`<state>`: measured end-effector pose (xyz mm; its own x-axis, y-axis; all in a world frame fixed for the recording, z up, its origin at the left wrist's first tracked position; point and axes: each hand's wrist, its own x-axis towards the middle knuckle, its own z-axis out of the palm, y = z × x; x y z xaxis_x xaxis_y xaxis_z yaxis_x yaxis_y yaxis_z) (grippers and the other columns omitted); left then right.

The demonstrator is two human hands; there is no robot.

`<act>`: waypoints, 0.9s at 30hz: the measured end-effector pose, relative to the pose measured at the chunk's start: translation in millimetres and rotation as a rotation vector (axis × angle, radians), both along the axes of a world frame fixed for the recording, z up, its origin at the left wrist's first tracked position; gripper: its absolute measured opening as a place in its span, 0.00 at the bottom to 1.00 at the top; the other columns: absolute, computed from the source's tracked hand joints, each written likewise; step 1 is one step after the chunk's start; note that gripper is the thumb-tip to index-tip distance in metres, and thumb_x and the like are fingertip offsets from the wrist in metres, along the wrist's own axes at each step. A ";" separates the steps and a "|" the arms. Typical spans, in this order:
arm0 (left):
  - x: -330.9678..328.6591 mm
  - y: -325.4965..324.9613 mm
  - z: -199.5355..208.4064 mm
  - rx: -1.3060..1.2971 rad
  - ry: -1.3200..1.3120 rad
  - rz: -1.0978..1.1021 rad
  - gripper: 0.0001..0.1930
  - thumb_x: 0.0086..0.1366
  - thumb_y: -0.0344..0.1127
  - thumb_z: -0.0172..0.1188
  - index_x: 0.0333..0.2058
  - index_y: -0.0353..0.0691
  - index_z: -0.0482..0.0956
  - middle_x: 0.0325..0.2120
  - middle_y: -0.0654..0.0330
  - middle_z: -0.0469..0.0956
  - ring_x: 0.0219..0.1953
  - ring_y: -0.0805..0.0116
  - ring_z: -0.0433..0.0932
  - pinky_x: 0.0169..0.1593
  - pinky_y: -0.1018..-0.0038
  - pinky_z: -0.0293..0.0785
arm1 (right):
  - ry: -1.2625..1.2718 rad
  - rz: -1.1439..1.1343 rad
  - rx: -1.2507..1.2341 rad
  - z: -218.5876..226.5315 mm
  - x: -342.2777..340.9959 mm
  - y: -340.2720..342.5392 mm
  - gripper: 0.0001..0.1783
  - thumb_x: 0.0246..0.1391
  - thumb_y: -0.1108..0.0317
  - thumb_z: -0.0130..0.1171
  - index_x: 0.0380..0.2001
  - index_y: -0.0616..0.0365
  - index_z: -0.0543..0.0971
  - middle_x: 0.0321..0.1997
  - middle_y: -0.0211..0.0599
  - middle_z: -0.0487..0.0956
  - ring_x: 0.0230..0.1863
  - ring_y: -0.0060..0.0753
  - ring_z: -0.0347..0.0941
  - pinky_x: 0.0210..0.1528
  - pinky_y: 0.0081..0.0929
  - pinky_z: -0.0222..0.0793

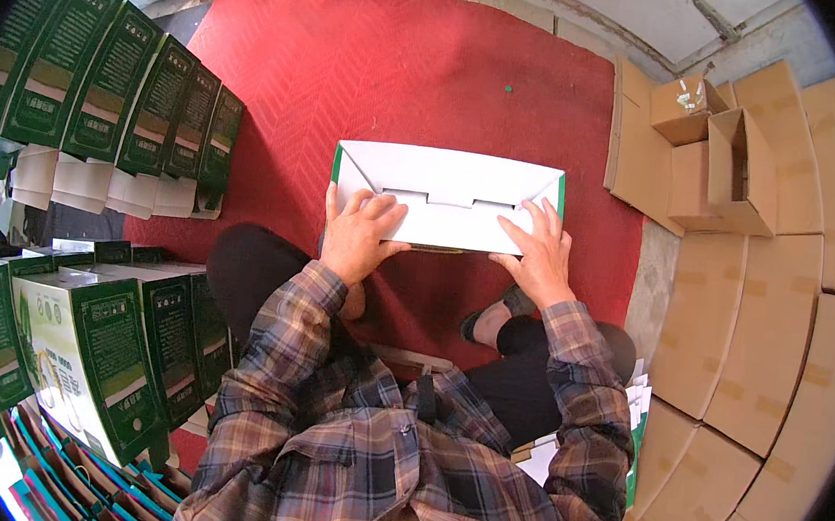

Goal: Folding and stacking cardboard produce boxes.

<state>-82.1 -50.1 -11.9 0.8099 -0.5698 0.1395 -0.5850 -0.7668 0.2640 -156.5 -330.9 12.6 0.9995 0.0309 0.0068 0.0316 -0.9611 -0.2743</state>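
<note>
In front of me, between my knees, is a green-and-white carton (458, 174) with its white flaps facing up. One flap lies across the middle, and a tab on it meets the far flap between two dark slots. My left hand (360, 233) grips the near left corner, fingers bent over the white flap and thumb along the near edge. At the near right corner, my right hand (542, 252) holds the carton the same way, its fingers on the flap and side. The carton's underside is hidden.
Green printed cartons (113, 81) stand in a row at the left, with more green-and-white cartons (108, 341) below. Folded bags (86, 470) fill the lower left. Brown cardboard boxes (752, 333) line the right, an open one (743, 171) among them. Red matting (405, 78) covers the floor.
</note>
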 end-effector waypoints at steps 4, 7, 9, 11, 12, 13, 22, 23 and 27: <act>-6.6 2.0 11.5 -0.076 -0.081 0.029 0.29 0.48 0.50 0.67 0.50 0.54 0.74 0.49 0.63 0.71 0.54 0.59 0.65 0.60 0.42 0.49 | -0.051 -0.013 0.024 7.0 -2.2 -2.3 0.30 0.40 0.57 0.69 0.51 0.44 0.76 0.59 0.42 0.64 0.65 0.48 0.51 0.56 0.50 0.55; -1.7 12.3 11.8 -0.431 -0.052 0.181 0.27 0.49 0.44 0.67 0.50 0.50 0.75 0.47 0.58 0.71 0.52 0.55 0.66 0.56 0.52 0.56 | -0.288 -0.134 0.240 -7.2 -5.2 -23.5 0.28 0.45 0.59 0.66 0.52 0.48 0.74 0.53 0.42 0.66 0.57 0.42 0.63 0.52 0.44 0.63; 19.2 21.7 5.5 -0.522 -0.199 0.381 0.25 0.52 0.38 0.65 0.50 0.42 0.75 0.44 0.54 0.71 0.49 0.55 0.67 0.52 0.61 0.61 | -0.436 -0.494 0.615 -20.8 -2.7 -45.1 0.24 0.54 0.57 0.58 0.53 0.53 0.72 0.48 0.39 0.68 0.47 0.33 0.69 0.46 0.39 0.69; 46.5 40.1 -6.8 -0.698 -0.070 0.557 0.21 0.59 0.40 0.60 0.50 0.38 0.74 0.42 0.52 0.73 0.47 0.57 0.69 0.51 0.63 0.64 | -0.016 -0.806 1.119 -19.0 -0.7 -55.5 0.24 0.61 0.52 0.49 0.53 0.55 0.70 0.45 0.39 0.70 0.45 0.28 0.69 0.44 0.37 0.71; 61.3 49.8 -34.1 -0.884 0.089 0.646 0.20 0.62 0.42 0.56 0.50 0.36 0.74 0.42 0.52 0.74 0.46 0.59 0.71 0.50 0.64 0.65 | 0.183 -0.843 1.098 -24.8 2.0 -62.4 0.27 0.63 0.47 0.44 0.54 0.56 0.70 0.47 0.40 0.73 0.46 0.32 0.70 0.48 0.43 0.70; 70.1 40.9 -36.6 -1.071 0.273 0.715 0.21 0.65 0.45 0.52 0.49 0.35 0.73 0.42 0.53 0.75 0.45 0.61 0.73 0.50 0.65 0.67 | 0.328 -0.870 1.141 -36.1 -2.5 -73.7 0.29 0.62 0.46 0.43 0.56 0.56 0.69 0.54 0.43 0.72 0.47 0.37 0.72 0.50 0.47 0.68; 58.6 49.8 -65.9 -1.419 1.570 0.645 0.28 0.68 0.56 0.44 0.50 0.35 0.73 0.45 0.52 0.76 0.46 0.61 0.75 0.51 0.67 0.70 | 0.506 -0.736 1.012 -50.6 -8.3 -85.4 0.25 0.60 0.54 0.50 0.49 0.65 0.75 0.45 0.42 0.79 0.47 0.29 0.73 0.47 0.26 0.68; 58.3 44.1 -56.1 -1.493 1.564 0.536 0.26 0.69 0.52 0.44 0.51 0.35 0.72 0.45 0.51 0.76 0.46 0.61 0.75 0.52 0.67 0.69 | 0.367 -0.653 1.055 -53.9 -12.8 -94.5 0.24 0.61 0.55 0.49 0.49 0.65 0.75 0.45 0.41 0.79 0.46 0.28 0.73 0.46 0.25 0.67; 56.1 45.5 -24.6 -1.573 1.199 0.453 0.21 0.63 0.33 0.50 0.54 0.32 0.67 0.48 0.50 0.74 0.48 0.63 0.74 0.52 0.73 0.69 | 0.068 -0.584 1.232 -36.6 -7.6 -99.4 0.22 0.63 0.58 0.47 0.49 0.66 0.75 0.46 0.37 0.78 0.45 0.24 0.72 0.48 0.22 0.66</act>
